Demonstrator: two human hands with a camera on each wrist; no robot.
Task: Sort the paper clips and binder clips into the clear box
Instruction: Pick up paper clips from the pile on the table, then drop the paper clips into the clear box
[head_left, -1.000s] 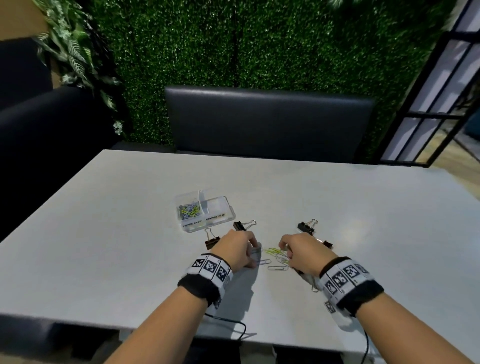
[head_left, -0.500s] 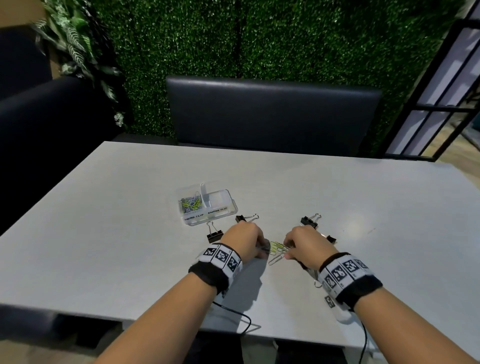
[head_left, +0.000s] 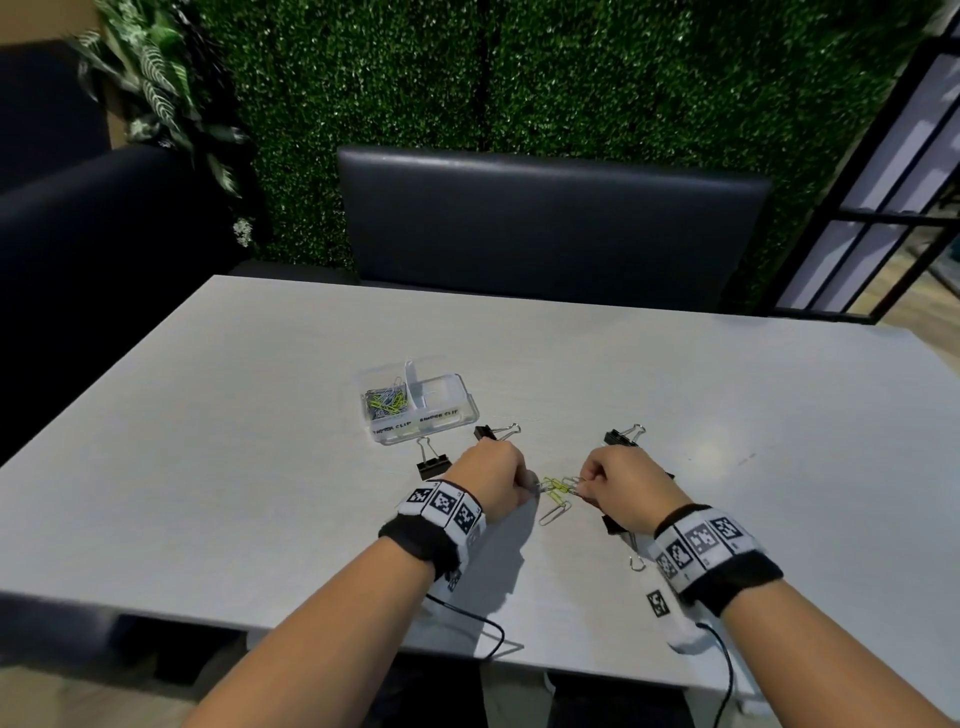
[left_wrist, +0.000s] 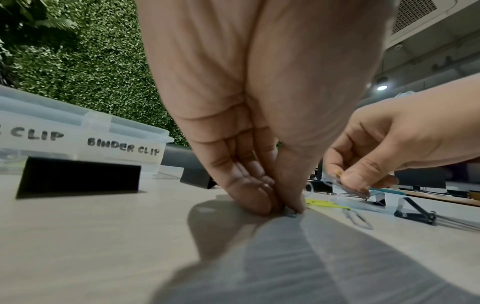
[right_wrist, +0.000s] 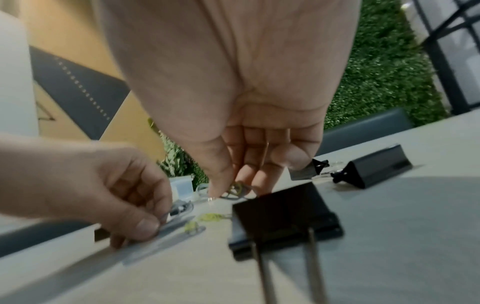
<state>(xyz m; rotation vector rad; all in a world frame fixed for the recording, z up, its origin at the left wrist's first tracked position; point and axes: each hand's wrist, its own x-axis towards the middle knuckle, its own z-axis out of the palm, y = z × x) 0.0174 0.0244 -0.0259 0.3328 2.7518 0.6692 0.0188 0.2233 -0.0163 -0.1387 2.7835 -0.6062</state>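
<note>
Clear plastic box (head_left: 447, 410) — matt table (head_left: 208, 467)

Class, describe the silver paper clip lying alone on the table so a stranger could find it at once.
Start at the clear box on the grey table, then come toward the person's two hands. Between the left hand and right hand lies a small cluster of yellow paper clips. The silver paper clip lies just nearer the person, bare metal and untouched.

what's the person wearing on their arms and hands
Both hands are bare: left hand, right hand. Each forearm is sleeveless. Each wrist carries a black wristband topped by white blocks printed with black square markers, and a thin black cable trails from each.
</note>
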